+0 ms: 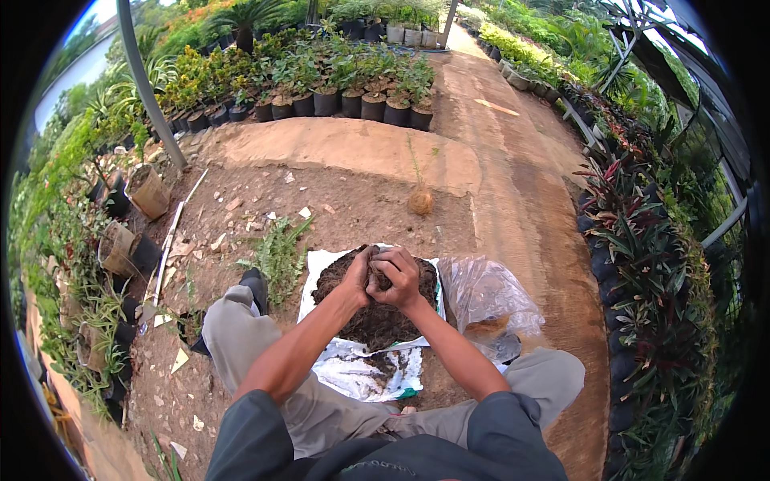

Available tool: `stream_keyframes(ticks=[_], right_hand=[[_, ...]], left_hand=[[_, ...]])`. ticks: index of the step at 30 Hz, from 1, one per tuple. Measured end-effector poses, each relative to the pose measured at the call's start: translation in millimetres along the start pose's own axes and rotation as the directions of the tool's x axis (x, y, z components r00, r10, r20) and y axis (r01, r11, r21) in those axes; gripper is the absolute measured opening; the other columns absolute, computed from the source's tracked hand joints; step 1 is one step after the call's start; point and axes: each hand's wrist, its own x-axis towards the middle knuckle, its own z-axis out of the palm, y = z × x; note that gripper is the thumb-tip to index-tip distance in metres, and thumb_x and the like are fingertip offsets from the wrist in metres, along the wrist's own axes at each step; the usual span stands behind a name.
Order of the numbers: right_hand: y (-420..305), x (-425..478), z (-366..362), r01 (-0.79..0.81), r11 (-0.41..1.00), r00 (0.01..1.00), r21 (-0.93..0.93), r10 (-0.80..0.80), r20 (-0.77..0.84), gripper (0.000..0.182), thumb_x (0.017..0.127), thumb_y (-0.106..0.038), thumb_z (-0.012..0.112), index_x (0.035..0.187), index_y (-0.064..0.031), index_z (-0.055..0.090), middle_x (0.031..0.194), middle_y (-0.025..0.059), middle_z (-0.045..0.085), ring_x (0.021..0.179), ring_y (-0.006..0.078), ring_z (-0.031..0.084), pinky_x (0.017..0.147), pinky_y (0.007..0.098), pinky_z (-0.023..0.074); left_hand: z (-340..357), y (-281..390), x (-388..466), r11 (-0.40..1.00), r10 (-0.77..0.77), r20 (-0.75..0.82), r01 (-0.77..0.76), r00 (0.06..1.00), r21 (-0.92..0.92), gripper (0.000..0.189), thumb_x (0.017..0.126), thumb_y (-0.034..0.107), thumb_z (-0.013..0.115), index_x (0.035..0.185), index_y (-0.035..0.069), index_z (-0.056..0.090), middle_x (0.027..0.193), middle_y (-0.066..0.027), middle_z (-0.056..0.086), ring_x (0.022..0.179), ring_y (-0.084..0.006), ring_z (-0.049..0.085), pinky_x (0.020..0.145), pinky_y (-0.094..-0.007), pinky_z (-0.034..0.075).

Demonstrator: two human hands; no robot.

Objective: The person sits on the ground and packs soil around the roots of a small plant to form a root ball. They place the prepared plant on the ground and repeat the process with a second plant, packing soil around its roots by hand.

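My left hand (360, 278) and my right hand (394, 276) are cupped together around a clump of dark potting soil (380, 278), mostly hidden by the fingers. Both are above a heap of dark, fibrous soil (376, 324) that lies in an opened white sack (337, 364). Loose soil is scattered on the sack's near flap. Just left of the sack lies a green fern (280, 258). Clear plastic bags (493, 294) rest against its right side, with something brown inside. Beyond the sack, a round fibre-wrapped root ball (420, 201) with a thin green plant stands on the ground.
Black-bagged potted plants (325, 102) line the far edge of the paving. Tilted pots (147, 192) and a long white strip (171, 237) are on the left, among broken tile pieces (179, 361). A metal post (147, 84) rises at the upper left. Dark-leaved plants (637, 240) border the path (523, 198) on the right.
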Motion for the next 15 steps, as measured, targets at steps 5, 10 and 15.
stream_keyframes(ticks=[5, 10, 15], right_hand=[[11, -9, 1, -0.250, 0.959, 0.968, 0.137, 0.249, 0.020, 0.029, 0.075, -0.027, 0.071, 0.086, -0.0001, 0.067, 0.086, 0.0119, 0.065, 0.082, 0.0303, 0.064, 0.076, 0.0392, 0.0519], [32, -7, -7, -0.648, 0.621, 0.751, 0.440, 0.615, 0.238, 0.022, 0.087, -0.016, 0.061, 0.098, 0.0017, 0.068, 0.095, 0.0156, 0.068, 0.091, 0.0259, 0.066, 0.084, 0.0345, 0.0486], [12, 13, 0, -0.548, 0.818, 0.836, 0.176, 0.529, 0.144, 0.033, 0.095, -0.029, 0.057, 0.110, -0.0005, 0.065, 0.110, 0.0162, 0.066, 0.106, 0.0313, 0.062, 0.093, 0.0397, 0.0473]], left_hand=[[20, -2, -11, 0.994, -0.004, -0.241, 0.029, 0.971, 0.102, 0.027, 0.101, 0.035, 0.043, 0.101, 0.015, 0.060, 0.087, -0.0010, 0.062, 0.083, -0.0157, 0.064, 0.077, -0.0342, 0.057], [24, 20, -17, 0.986, -0.088, -0.095, 0.100, 0.992, 0.130, 0.055, 0.091, 0.063, 0.047, 0.110, 0.015, 0.068, 0.105, -0.0061, 0.070, 0.094, -0.0242, 0.067, 0.091, -0.0461, 0.052], [17, 21, -16, 0.990, -0.029, -0.145, 0.048, 0.989, 0.133, 0.061, 0.083, 0.068, 0.054, 0.113, 0.017, 0.067, 0.110, -0.0066, 0.069, 0.108, -0.0245, 0.063, 0.099, -0.0477, 0.046]])
